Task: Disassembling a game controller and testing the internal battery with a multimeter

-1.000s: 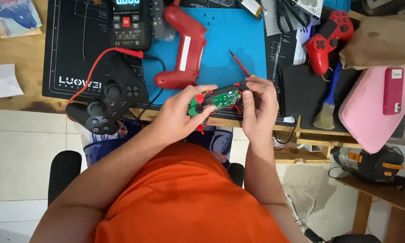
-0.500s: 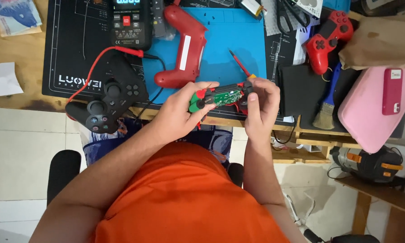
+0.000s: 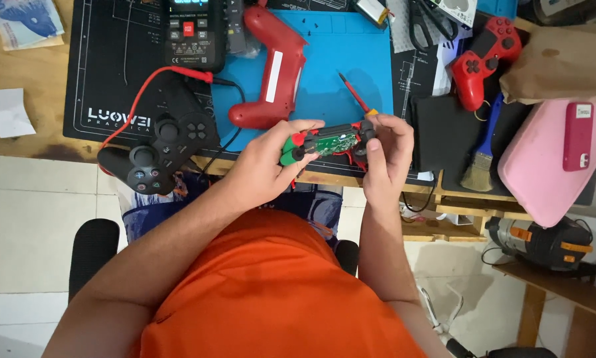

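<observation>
Gripping green circuit board [image 3: 324, 144], both hands [image 3: 271, 162] [image 3: 387, 149]

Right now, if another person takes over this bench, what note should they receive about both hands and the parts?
Left hand: fingers grip the left end of the green circuit board.
Right hand: fingers grip the board's right end, thumb on a black stick.
Board is held above the bench edge, with red shell parts under it.
Red controller shell lies on the blue mat, beside a red screwdriver.
Black controller and multimeter lie to the left.
Done: shell is off, board bare.
Left: board is not back in the shell.
</observation>
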